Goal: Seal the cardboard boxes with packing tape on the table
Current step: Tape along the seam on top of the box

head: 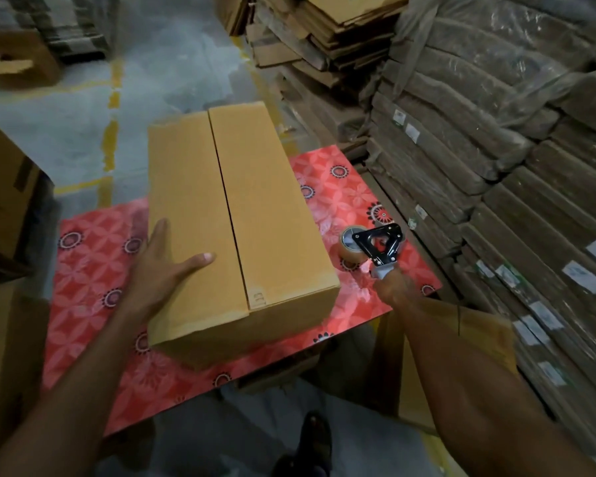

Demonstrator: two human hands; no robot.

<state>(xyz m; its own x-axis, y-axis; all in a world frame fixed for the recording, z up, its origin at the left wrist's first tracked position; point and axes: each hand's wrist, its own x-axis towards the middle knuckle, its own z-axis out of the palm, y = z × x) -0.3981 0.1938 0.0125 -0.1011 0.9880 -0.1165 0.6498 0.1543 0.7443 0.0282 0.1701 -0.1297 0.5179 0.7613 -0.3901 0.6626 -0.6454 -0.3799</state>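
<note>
A long brown cardboard box (272,215) lies on the table with the red flowered cover (93,270), its two top flaps closed along a bare centre seam. My left hand (162,270) rests flat on the near left part of the box top, fingers straight and thumb spread toward the seam. To the right of the box, my right hand (393,285) grips the handle of a black tape dispenser (381,246) carrying a roll of clear-brown packing tape (350,244). The dispenser hovers just above the table, apart from the box.
Tall stacks of wrapped flat cardboard bundles (496,166) stand close on the right. More flattened cartons (324,36) are piled at the back. Brown boxes (4,187) crowd the left edge. Grey floor with yellow lines (111,132) lies beyond the table; my foot (310,438) shows below.
</note>
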